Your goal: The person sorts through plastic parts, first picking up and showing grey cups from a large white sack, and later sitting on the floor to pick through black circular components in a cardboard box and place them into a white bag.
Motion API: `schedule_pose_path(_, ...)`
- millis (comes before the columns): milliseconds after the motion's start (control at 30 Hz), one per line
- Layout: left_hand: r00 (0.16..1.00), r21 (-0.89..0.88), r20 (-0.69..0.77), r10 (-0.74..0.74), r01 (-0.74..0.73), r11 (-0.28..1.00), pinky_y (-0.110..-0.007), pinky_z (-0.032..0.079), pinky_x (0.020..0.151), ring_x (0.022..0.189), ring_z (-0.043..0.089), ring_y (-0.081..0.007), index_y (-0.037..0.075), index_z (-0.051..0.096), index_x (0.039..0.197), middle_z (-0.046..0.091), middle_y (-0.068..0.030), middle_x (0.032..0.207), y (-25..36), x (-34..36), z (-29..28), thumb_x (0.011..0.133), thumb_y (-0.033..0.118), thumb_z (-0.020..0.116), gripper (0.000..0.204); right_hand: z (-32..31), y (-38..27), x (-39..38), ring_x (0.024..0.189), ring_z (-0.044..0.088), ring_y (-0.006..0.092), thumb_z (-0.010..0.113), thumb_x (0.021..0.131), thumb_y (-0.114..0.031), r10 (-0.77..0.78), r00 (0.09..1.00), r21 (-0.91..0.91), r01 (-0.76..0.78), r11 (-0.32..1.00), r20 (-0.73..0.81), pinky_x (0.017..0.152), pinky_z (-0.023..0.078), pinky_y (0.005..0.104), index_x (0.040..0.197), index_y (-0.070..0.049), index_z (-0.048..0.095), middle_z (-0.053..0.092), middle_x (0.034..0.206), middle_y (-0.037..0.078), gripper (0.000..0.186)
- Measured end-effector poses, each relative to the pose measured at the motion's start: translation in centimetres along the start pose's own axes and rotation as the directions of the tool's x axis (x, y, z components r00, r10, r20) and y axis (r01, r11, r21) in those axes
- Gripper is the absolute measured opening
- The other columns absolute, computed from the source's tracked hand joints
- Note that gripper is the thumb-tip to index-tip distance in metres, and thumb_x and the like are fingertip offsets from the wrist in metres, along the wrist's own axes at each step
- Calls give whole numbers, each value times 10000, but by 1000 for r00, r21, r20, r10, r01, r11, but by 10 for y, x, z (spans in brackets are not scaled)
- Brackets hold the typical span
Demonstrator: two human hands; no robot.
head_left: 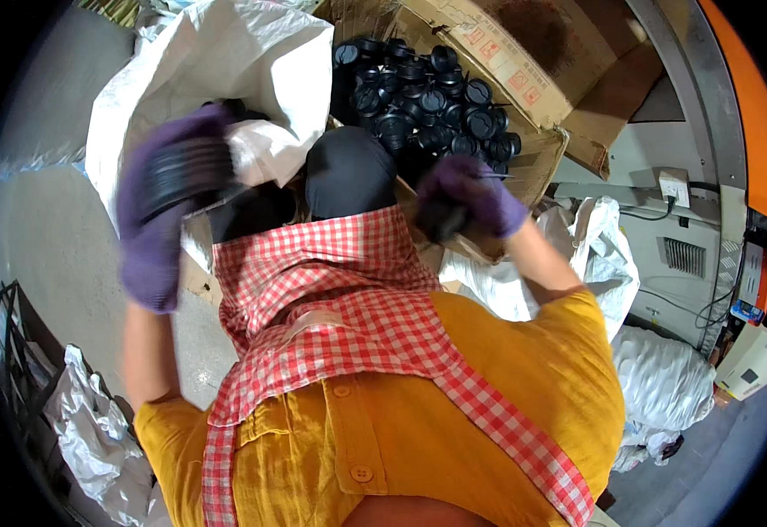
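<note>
My left hand (153, 237), in a purple glove and smeared by motion, grips a black ribbed round part (188, 174) in front of an open white woven sack (269, 53). More dark pieces lie inside the sack, mostly hidden by that hand. At the near edge of a cardboard box (541, 101), my right hand (480, 193), gloved in purple too, is closed around a dark piece (442, 220) too blurred to name. A thin pointed thing (496, 176) sticks out beside its fingers. Inside the box is a heap of black round plastic parts (432, 101).
My knees, in dark cloth, and a red checked apron (331, 325) are between my arms. A pale machine (673, 255) with an orange panel (752, 114) stands at the right. White sacks (660, 373) lie near it. A black rack (19, 351) is at the far left.
</note>
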State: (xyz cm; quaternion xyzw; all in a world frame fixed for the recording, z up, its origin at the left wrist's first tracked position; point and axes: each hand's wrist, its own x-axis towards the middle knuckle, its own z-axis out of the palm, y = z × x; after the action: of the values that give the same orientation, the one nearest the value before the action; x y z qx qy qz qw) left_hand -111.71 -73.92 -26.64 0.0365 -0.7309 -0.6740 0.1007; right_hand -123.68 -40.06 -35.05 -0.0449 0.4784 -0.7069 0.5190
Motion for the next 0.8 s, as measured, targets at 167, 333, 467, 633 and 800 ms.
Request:
schedule_pose_path(167,962,-372,141,-235,272,888,-318,448,892,1026,566,-205,-6,480,1251,564,-120,1165,-24,12,87,808,185,584,494,62,2,67,854,606,203,518,879,-78,-846,477,-712,678,181,239,768,486,295,1051,9,543,603,998,115,195)
schedule_pose_path(333,961,-312,172,-219,264,913,-315,460,847,972,591,-232,21,513,1210,600,-127,1079,-67,9,123,781,103,571,440,36,-9,87,824,595,141,547,803,23,-637,666,-325,548,771,-387,773,487,268,996,12,600,640,880,78,200)
schedule_pose_path(467,985,228,170,-30,-10,974,-325,485,755,831,623,-287,35,558,1111,622,-159,923,-65,27,125,750,49,558,361,4,2,100,833,609,126,573,788,31,-625,693,-434,468,769,-359,742,501,259,998,-4,631,650,918,69,220)
schedule_pose_path(633,948,14,233,-219,222,975,-278,480,778,837,581,-153,8,548,1093,598,-64,914,-76,29,107,728,43,575,367,6,-9,93,814,634,138,610,810,-48,-553,772,-464,384,799,-313,722,501,265,976,-23,633,664,901,86,169)
schedule_pose_path(800,951,433,265,157,-263,862,-375,441,877,951,560,-292,27,538,1120,591,-132,999,-89,35,108,628,76,636,504,29,-18,87,746,658,210,604,838,-103,-796,604,-915,295,275,-44,666,503,286,959,-26,621,652,850,145,144)
